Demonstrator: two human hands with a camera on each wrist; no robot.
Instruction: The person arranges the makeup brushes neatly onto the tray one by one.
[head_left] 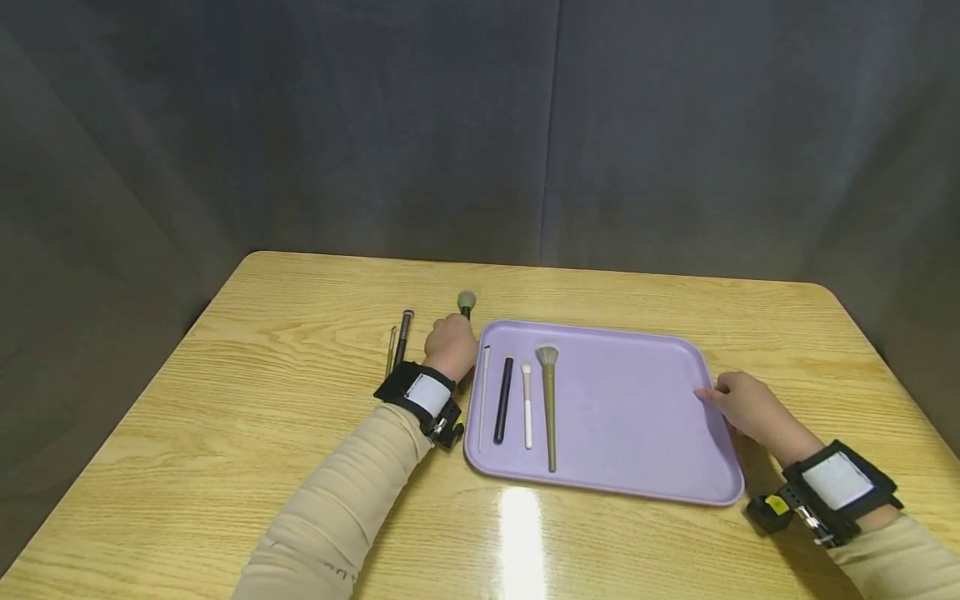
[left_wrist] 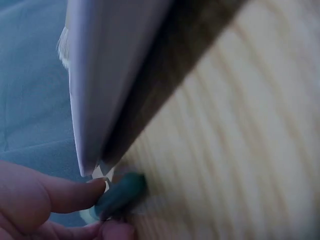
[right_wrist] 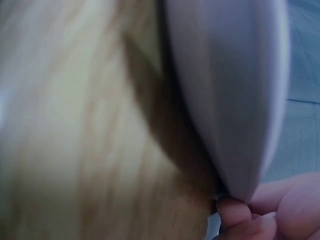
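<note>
My left hand [head_left: 452, 343] pinches a green-handled makeup brush [head_left: 467, 301] just beyond the left rim of a lilac tray [head_left: 637, 408]. Its bristle head points toward the back of the table; in the left wrist view the dark green handle [left_wrist: 122, 194] shows between thumb and fingers. At the tray's right rim, my right hand [head_left: 753, 408] grips the edge, thumb on top and fingers underneath. Side by side in the tray's left part lie a thin white brush [head_left: 484, 398], a black brush [head_left: 503, 400], a white-handled brush [head_left: 527, 408] and an olive-handled brush [head_left: 551, 408].
Left of my left hand, a dark brush [head_left: 403, 335] and a slim gold-coloured brush [head_left: 391, 350] lie on the wooden table [head_left: 225, 433], their lower ends hidden by the wrist strap. A dark curtain [head_left: 450, 125] hangs behind the table's far edge.
</note>
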